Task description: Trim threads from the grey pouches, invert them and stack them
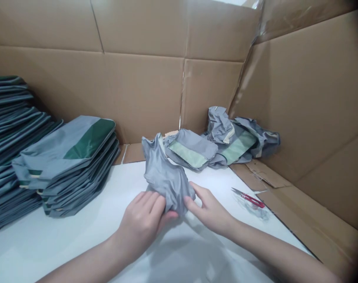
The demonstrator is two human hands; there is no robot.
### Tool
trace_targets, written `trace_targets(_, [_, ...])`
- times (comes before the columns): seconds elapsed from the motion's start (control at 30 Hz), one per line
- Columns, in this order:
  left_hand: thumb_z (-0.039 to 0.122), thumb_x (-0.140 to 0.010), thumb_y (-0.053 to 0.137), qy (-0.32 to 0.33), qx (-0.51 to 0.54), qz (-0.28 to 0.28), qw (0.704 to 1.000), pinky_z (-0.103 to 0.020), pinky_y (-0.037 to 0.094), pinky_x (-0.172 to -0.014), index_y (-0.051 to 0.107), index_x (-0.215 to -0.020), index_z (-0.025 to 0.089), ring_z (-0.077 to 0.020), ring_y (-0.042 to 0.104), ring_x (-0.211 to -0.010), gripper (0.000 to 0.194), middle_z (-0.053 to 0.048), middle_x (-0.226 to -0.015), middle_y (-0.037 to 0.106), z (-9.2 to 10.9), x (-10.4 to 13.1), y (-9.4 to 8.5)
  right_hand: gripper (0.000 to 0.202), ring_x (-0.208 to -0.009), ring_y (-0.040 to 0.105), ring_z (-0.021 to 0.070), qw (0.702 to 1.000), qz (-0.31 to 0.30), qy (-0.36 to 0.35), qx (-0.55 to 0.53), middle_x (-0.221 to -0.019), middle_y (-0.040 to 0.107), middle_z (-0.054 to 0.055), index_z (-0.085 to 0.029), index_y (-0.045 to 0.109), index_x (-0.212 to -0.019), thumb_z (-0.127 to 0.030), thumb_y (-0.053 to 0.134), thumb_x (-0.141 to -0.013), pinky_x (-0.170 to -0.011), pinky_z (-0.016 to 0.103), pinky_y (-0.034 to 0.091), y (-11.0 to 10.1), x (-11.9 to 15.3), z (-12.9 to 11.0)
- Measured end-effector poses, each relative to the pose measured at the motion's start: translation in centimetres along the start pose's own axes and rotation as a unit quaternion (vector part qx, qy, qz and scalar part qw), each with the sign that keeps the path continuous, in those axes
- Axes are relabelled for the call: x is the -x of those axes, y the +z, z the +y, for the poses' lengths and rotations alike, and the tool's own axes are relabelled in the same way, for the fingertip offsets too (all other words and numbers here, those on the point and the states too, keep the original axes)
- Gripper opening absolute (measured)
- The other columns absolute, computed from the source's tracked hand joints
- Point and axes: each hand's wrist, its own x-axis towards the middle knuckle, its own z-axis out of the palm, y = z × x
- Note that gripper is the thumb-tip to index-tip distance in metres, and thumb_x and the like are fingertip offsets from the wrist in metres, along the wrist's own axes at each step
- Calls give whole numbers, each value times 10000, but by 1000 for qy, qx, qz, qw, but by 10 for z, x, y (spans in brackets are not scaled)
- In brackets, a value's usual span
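Observation:
A crumpled grey fabric piece (167, 177) is held up off the white tabletop in front of me, its upper end standing to the left. My left hand (146, 214) is closed on its lower left edge, fingers curled over the cloth and thumb underneath. On the right edge, my right hand (207, 206) pinches the cloth between thumb and fingers. Just behind lies a grey fabric piece with a pale green panel (190, 151). What is inside the folds of the held cloth is hidden.
Neat stacks of grey and green fabric pieces (79, 157) stand on the left. A loose heap of similar pieces (240, 137) lies at the back right. Red-handled thread snips (249, 197) rest near clear plastic scraps on the right. Cardboard walls (143, 86) enclose the table (64, 243).

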Motion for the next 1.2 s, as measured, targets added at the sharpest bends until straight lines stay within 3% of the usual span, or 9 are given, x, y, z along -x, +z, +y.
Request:
trace_targets(0.13, [185, -828, 453, 24, 46, -14, 999, -217, 328, -526, 406, -599, 187, -97, 416, -526, 234, 18, -553, 486, -3, 11, 3, 124, -742, 484, 157, 984, -48, 68, -159, -696, 483, 8, -157, 443, -683, -256, 461, -755, -697, 277, 376, -4, 4, 19])
trace_targets(0.23, [168, -818, 468, 28, 82, -34, 996, -204, 380, -568, 450, -662, 185, -95, 490, -611, 158, -13, -723, 593, -8, 14, 0, 207, -800, 519, 168, 969, -88, 109, -203, -819, 527, 23, -160, 466, -814, -301, 573, -708, -718, 292, 403, -14, -3, 23])
trace_targets(0.3, [182, -821, 468, 49, 91, -41, 994, -193, 402, -581, 475, -700, 189, -89, 520, -642, 122, -25, -841, 622, -11, 12, -2, 335, -773, 526, 147, 974, -44, 120, -186, -868, 521, 24, -170, 443, -883, -370, 627, -687, -673, 276, 416, -18, -14, 20])
trace_targets(0.43, [195, -826, 460, 83, 95, -35, 991, -187, 406, -559, 499, -696, 195, -79, 539, -599, 136, -25, -843, 637, -21, 10, -5, 316, -553, 453, 85, 983, 60, 98, -140, -627, 459, -37, -167, 426, -723, -426, 605, -702, -526, 222, 370, -15, -33, 21])
trace_targets(0.57, [163, -826, 449, -12, 126, -35, 991, -171, 416, -569, 515, -704, 196, -80, 573, -622, 143, -14, -816, 647, -40, 21, -12, 346, -554, 503, 97, 955, 94, 122, -255, -568, 490, -33, -167, 394, -620, -434, 604, -683, -587, 255, 432, -5, -27, 33])
trace_targets(0.73, [367, -825, 466, -194, 200, -217, 936, -132, 463, -677, 536, -946, 260, -82, 609, -822, 176, 27, -940, 639, -44, 19, -34, 245, -590, 603, 163, 942, 0, 180, -282, -612, 602, 21, -166, 402, -645, -347, 561, -691, -644, 325, 475, 8, -7, 34])
trace_targets(0.9, [454, -825, 413, -216, 106, -130, 962, -187, 429, -589, 519, -820, 225, -95, 563, -628, 253, 35, -736, 611, -25, 19, -32, 249, -599, 617, 179, 956, -24, 153, -248, -612, 607, 22, -177, 392, -681, -375, 538, -719, -635, 326, 482, 18, 0, 30])
trace_targets(1.0, [453, -835, 389, -262, 110, -136, 949, -172, 352, -487, 443, -670, 204, -61, 454, -477, 304, 62, -579, 517, -26, 22, -25, 288, -630, 622, 179, 969, -38, 134, -204, -635, 614, 42, -179, 391, -708, -446, 470, -780, -648, 323, 480, 20, 1, 28])
trace_targets(1.2, [488, -821, 389, -282, 171, -234, 914, -163, 336, -525, 405, -654, 207, -65, 420, -538, 327, 61, -591, 461, -68, 19, -42, 281, -825, 584, 213, 994, -28, 104, -33, -852, 618, 92, -160, 512, -786, -434, 455, -810, -739, 348, 449, -29, 23, 41])
